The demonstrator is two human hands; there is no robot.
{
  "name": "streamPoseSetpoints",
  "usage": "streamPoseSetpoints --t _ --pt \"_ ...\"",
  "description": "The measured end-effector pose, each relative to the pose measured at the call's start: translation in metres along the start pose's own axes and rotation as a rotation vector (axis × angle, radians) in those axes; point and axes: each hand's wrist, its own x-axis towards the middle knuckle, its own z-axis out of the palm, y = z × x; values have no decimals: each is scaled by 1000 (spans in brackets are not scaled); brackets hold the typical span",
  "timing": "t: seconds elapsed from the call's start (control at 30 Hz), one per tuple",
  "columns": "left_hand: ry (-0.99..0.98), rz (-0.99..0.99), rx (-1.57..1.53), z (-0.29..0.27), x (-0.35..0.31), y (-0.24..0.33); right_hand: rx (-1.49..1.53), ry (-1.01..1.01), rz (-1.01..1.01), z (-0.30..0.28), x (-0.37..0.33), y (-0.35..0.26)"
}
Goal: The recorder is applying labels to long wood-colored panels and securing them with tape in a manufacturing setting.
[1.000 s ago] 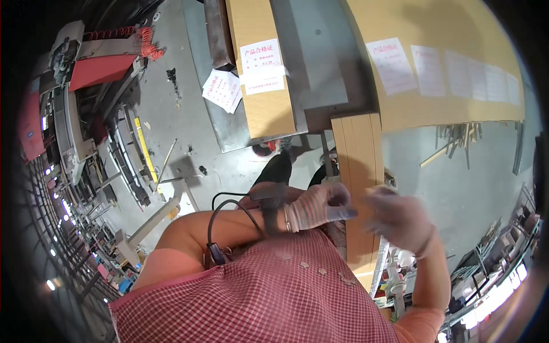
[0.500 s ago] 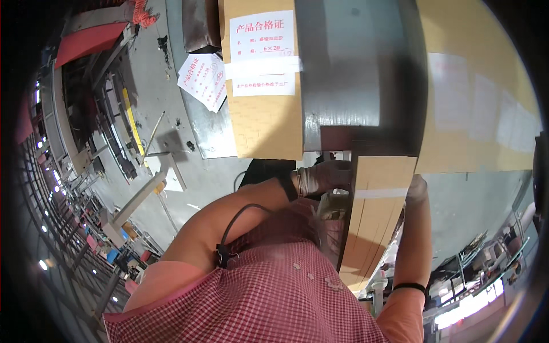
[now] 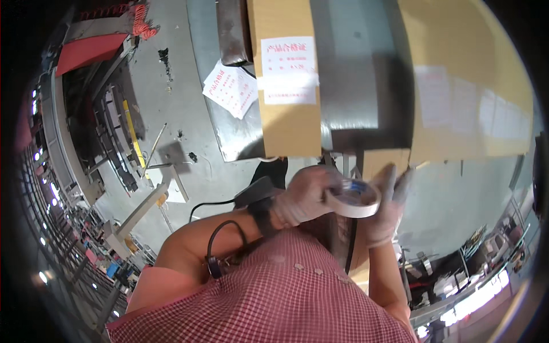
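My left hand [image 3: 311, 191], in a pale thin glove, is closed on the near rim of a roll of white tape [image 3: 362, 210]. Blue shows inside the roll's core. Just right of the roll, my right hand [image 3: 386, 211], gloved too, has its fingers stretched and apart; they are somewhat blurred. Whether it touches the roll or a tape end, I cannot tell. Below both hands runs a long narrow cardboard box [image 3: 378, 162], its middle hidden by the hands and roll.
Ahead is a metal-topped table [image 3: 349, 108]. On it lie a cardboard box with a white label [image 3: 290, 131], loose printed slips [image 3: 231, 91] and a dark brown block [image 3: 233, 34]. A large cardboard piece [image 3: 469, 134] covers the right. A metal frame [image 3: 140, 214] stands at left.
Both hands have come off the sides of the long box and up over it. The tape roll is now in my left hand. The table things appear shifted rightward as the view moved.
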Motion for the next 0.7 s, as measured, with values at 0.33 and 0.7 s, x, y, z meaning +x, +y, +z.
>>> streamPoseSetpoints --t 0.33,0.7 --pt "-95 -80 193 26 45 45 332 -466 -277 -127 61 -18" --pt "357 -453 -743 79 25 31 442 -170 304 -18 31 88"
